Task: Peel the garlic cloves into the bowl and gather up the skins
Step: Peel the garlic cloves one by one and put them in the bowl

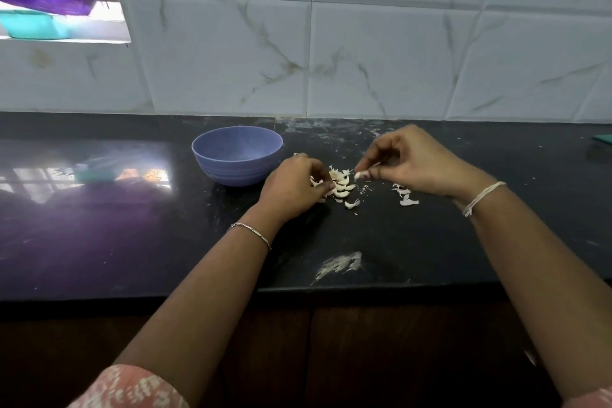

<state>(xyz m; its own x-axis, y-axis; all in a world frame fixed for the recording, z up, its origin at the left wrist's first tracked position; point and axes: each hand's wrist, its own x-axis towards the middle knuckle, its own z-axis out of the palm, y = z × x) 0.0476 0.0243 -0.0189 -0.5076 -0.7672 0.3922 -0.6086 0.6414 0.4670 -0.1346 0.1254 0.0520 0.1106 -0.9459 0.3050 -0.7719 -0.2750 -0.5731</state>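
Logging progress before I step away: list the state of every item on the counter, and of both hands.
Bowl: upright on the counter, contents hidden.
Garlic cloves: piled loose on the counter, outside the bowl.
Skins: scattered, not gathered.
Left hand: fingers curled on the cloves; grip unclear.
Right hand: pinches a white piece.

Both forearms bare, reaching forward and angling inward. Left hand (294,185) palm down, knuckles up, fingers curled under, tips hidden; whether it holds anything is unclear. Right hand (409,161) palm down, fingers arched, thumb and forefinger tips pinching a clove (358,175). Hands near, not touching.
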